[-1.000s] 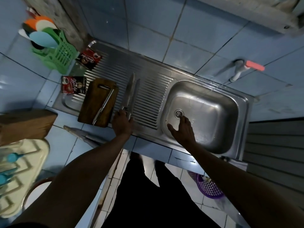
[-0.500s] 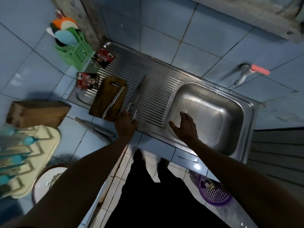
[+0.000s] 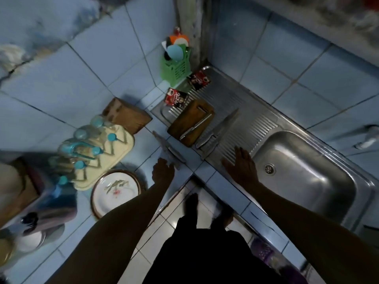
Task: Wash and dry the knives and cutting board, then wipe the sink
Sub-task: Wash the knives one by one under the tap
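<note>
Steel sink (image 3: 320, 140) unit on blue tile. Green utensil caddy (image 3: 176, 68) in the corner, two red sachets (image 3: 176, 98) by it; knife block (image 3: 127, 117), cream rack (image 3: 106, 152) and a plate (image 3: 117, 191) to the left. A second ago the left hand (image 3: 163, 172) gripped two knives (image 3: 217, 130); these now lie on the ribbed drainboard beside the wooden cutting board (image 3: 189, 121), which carries a third knife (image 3: 194, 127). Left hand sits at a grey bar (image 3: 168, 149) on the counter, finger state unclear. Right hand (image 3: 243, 168) flat on the drainboard edge, fingers straight, together.
</note>
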